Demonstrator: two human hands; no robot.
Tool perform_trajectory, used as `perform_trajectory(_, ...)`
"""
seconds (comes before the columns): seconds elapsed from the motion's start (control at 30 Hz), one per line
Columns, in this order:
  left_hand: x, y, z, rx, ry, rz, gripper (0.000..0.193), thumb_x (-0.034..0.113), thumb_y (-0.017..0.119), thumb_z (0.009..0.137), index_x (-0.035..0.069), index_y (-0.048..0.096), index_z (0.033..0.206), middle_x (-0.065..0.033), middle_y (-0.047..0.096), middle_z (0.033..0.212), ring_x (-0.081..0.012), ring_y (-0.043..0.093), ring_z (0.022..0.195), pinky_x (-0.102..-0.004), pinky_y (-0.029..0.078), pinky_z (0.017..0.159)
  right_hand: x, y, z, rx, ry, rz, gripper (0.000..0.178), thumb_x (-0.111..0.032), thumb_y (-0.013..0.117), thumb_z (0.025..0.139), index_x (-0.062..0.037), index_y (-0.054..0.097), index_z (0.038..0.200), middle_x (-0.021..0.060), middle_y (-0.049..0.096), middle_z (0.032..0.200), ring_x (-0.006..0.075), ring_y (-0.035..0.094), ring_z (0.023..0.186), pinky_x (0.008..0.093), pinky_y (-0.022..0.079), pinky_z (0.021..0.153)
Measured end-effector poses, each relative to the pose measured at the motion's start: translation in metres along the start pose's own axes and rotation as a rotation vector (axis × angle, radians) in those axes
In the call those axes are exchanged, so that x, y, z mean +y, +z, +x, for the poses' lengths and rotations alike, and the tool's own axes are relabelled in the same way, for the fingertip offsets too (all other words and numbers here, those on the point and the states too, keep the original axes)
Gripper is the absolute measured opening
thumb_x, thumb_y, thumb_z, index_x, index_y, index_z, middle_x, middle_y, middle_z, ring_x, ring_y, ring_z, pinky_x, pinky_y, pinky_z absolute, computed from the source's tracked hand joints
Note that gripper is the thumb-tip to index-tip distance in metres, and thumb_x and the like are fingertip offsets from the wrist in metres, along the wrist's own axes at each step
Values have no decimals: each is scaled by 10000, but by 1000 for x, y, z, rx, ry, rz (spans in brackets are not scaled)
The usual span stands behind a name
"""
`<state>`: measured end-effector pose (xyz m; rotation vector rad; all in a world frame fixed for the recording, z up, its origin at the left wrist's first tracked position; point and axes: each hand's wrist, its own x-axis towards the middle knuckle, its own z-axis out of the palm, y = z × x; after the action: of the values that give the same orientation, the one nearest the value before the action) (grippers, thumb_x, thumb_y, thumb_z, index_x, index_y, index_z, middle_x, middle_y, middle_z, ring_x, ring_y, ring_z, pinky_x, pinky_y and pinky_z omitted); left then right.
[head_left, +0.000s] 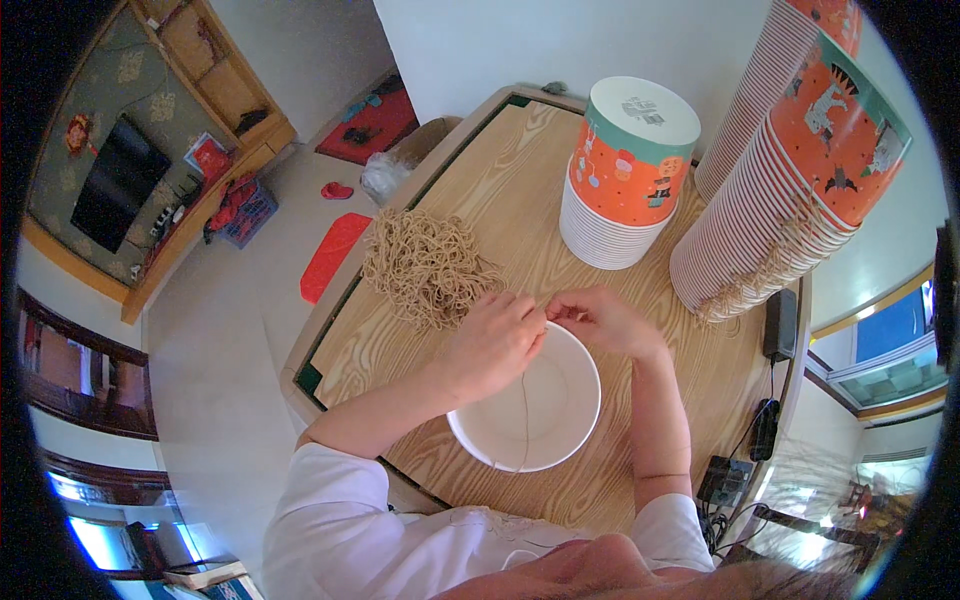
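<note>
**Two Hands, One White Tub, One Thin String**

I am watching from far away through the head camera. A big white paper tub point(572, 395) sits near the middle of the table's near edge, with its open mouth facing up. One loose strand point(526, 420) hangs down inside it, so I think this tub is only partly done. The string has got to the rim, but I can't see a finished knot there.

Close to the table's left edge is a messy heap of tan string point(428, 265), so there looks to be plenty left to use. By the right edge, a tall stack of tubs point(765, 215) has string ends poking out down its side. My guess is that those ones are done. Nearer the far edge, a shorter stack point(622, 195) stands upside down, and I see no string on it. Maybe those are waiting.

Now the fingers. The left hand point(500, 335) is bunched up at the tub's far rim, its fingertips together. The strand runs up under them, so I think they pinch it. The right hand point(605, 320) is just beside it, thumb and first finger closed together at the rim. I can't tell what is between them.
</note>
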<state>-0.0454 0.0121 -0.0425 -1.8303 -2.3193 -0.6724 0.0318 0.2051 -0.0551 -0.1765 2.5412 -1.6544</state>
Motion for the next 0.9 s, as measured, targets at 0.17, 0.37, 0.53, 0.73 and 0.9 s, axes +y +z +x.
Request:
perform_trajectory(0.17, 1, -2, 0, -46, -83, 28, 147, 134, 679, 756, 61, 560, 802, -101, 546, 857, -296, 569, 893, -428, 459, 803, 5, 7, -3, 170, -33, 11, 53, -48, 577, 898, -2, 594, 919, 11, 606, 775, 59, 559, 699, 245, 476, 618)
perform_trajectory(0.37, -10, -3, -5, -32, -136, -341, 137, 97, 675, 738, 51, 553, 781, -100, 565, 862, -275, 568, 891, -403, 447, 810, -9, 6, -10, 311, 43, -21, 46, -25, 551, 910, 7, 573, 935, 24, 587, 782, 79, 570, 681, 231, 472, 599)
perform_trajectory(0.53, -31, -4, 7, -122, -324, -747, 84, 53, 645, 816, 44, 561, 821, -67, 628, 848, -175, 634, 828, -304, 510, 723, -20, 7, -13, 417, 128, -55, 63, -24, 556, 906, 26, 568, 943, 49, 612, 775, 106, 600, 684, 251, 492, 605)
perform_trajectory(0.73, -32, -6, 11, -219, -438, -1087, 77, 40, 625, 856, 14, 553, 852, -43, 644, 759, -108, 632, 736, -257, 514, 664, -18, 15, -13, 369, 13, -238, 78, -28, 574, 887, 27, 578, 941, 75, 617, 736, 123, 607, 666, 267, 498, 610)
perform_trajectory(0.9, -40, 2, 9, -199, -364, -1203, 61, 7, 592, 868, 8, 539, 899, -57, 658, 786, -106, 635, 751, -254, 506, 663, -18, 14, -11, 329, 4, -225, 91, -41, 579, 879, 20, 585, 946, 73, 617, 720, 126, 605, 652, 280, 495, 607)
